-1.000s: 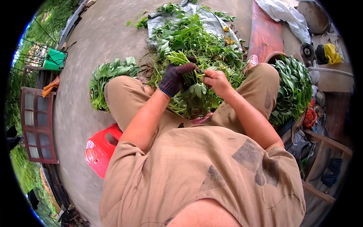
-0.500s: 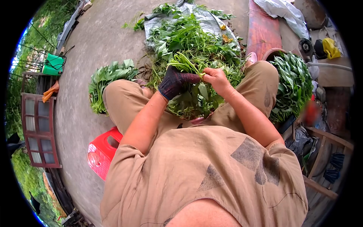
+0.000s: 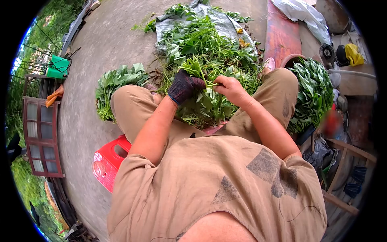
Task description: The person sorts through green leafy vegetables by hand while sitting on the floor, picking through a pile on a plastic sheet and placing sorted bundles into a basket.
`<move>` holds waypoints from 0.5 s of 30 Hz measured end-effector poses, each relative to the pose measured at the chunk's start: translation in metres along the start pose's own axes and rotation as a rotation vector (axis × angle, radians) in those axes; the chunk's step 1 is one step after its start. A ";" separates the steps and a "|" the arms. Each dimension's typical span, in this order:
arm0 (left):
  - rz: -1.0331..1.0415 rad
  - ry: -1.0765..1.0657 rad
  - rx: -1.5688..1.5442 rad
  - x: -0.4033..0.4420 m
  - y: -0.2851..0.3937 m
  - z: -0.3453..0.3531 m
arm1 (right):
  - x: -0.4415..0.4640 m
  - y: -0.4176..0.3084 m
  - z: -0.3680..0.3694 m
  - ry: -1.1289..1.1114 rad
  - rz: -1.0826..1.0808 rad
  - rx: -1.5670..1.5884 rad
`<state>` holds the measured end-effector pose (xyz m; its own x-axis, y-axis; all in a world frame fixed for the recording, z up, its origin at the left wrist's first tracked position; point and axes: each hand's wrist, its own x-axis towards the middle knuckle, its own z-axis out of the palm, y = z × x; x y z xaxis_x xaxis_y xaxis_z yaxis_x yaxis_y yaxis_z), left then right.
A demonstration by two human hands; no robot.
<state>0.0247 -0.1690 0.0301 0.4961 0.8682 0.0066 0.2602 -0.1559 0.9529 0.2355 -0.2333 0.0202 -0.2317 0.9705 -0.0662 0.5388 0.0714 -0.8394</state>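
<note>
My left hand (image 3: 184, 86), in a dark knitted glove, is wrapped round a bunch of leafy green stems (image 3: 193, 67). The stem ends stick up above the glove, and the leaves hang beneath it. Bare and closed, my right hand (image 3: 232, 90) pinches a thin green stem (image 3: 211, 85) just right of the bunch. Both hands are over a large heap of leafy greens (image 3: 209, 44) between my legs, part of it on a grey plastic sheet (image 3: 223, 25).
Upright bundles of greens stand left (image 3: 121, 82) and right (image 3: 312, 90) of my knees, the right ones beside a round brown container rim (image 3: 291, 59). A red plastic stool (image 3: 109, 163) is by my left hip. A reddish board (image 3: 282, 34) lies at the upper right.
My right hand has drawn slightly away from the bunch and lower, and a stem now shows between the hands. My left hand has shifted slightly left, still gripping the bunch.
</note>
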 end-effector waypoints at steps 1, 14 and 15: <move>0.027 -0.028 0.026 0.001 -0.005 -0.003 | 0.000 0.000 -0.002 0.034 -0.022 -0.015; -0.103 -0.006 -0.418 -0.006 -0.031 0.004 | 0.008 0.019 -0.014 0.292 -0.262 -0.297; -0.027 -0.137 -0.356 -0.003 -0.062 -0.012 | 0.008 0.025 -0.022 0.302 -0.212 -0.274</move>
<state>-0.0029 -0.1563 -0.0258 0.6057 0.7949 -0.0372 -0.0176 0.0602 0.9980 0.2648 -0.2192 0.0110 -0.1354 0.9486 0.2861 0.7086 0.2945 -0.6412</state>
